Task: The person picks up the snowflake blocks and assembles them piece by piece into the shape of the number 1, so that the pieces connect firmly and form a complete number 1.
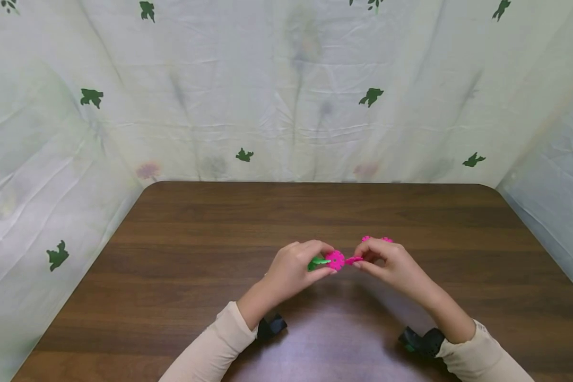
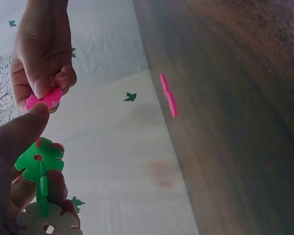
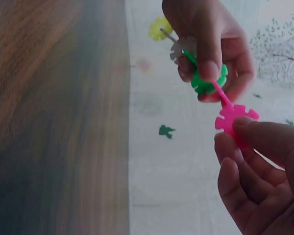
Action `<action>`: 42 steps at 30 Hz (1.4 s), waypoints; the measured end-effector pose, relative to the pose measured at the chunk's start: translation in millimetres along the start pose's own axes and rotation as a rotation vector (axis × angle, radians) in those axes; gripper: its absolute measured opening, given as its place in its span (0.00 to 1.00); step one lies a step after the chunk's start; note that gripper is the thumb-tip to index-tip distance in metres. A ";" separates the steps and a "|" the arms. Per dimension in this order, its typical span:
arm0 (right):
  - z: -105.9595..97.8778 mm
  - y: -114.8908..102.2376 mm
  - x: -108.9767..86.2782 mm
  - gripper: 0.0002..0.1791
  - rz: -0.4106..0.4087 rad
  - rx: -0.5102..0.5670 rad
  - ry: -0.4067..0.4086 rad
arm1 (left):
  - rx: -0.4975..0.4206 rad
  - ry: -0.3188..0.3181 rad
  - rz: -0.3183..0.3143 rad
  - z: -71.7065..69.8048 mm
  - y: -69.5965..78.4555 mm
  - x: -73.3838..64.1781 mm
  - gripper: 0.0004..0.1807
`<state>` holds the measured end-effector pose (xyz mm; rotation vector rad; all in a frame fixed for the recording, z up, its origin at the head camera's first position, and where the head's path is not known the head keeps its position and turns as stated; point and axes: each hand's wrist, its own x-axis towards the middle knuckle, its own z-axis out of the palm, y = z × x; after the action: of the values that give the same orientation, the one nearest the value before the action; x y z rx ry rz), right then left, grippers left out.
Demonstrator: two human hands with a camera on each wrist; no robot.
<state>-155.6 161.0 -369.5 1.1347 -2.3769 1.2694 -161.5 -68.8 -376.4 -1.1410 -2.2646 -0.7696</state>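
Observation:
My left hand point(image 1: 293, 268) grips a chain of notched plastic discs. A green disc point(image 2: 39, 159) lies between its thumb and fingers, joined to a whitish disc point(image 2: 49, 220). Farther along the chain is a yellow disc point(image 3: 159, 28), and a pink disc point(image 1: 335, 260) is at the end toward the right hand. Between thumb and fingertips, my right hand point(image 1: 391, 262) pinches another pink disc point(image 3: 235, 117). Its edge meets the chain's end pink disc at an angle; I cannot tell whether their slots are engaged.
Beyond the right hand, more pink disc pieces point(image 2: 169, 95) lie on the brown wooden table point(image 1: 196, 223). A pale cloth backdrop point(image 1: 267, 95) with green leaf-like shapes stands behind and beside the table. Dark cameras point(image 1: 422, 342) are strapped at both wrists.

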 end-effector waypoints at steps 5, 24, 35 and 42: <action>4.1 -3.1 0.6 0.16 -0.033 -0.056 0.040 | -0.018 0.006 0.004 0.4 1.0 -1.2 0.17; 7.6 -4.2 0.1 0.13 -0.233 -0.075 0.116 | -0.100 0.019 0.034 1.3 4.5 -1.6 0.17; 11.2 0.2 -0.8 0.05 -0.216 -0.040 0.118 | -0.139 0.015 0.012 4.9 3.3 -2.6 0.17; 14.8 2.8 -0.3 0.13 -0.238 -0.058 0.113 | -0.104 0.012 0.026 7.9 2.2 -2.8 0.18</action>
<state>-155.1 150.5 -380.2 1.2492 -2.1109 1.1448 -159.5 -63.9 -383.3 -1.2071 -2.2176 -0.8913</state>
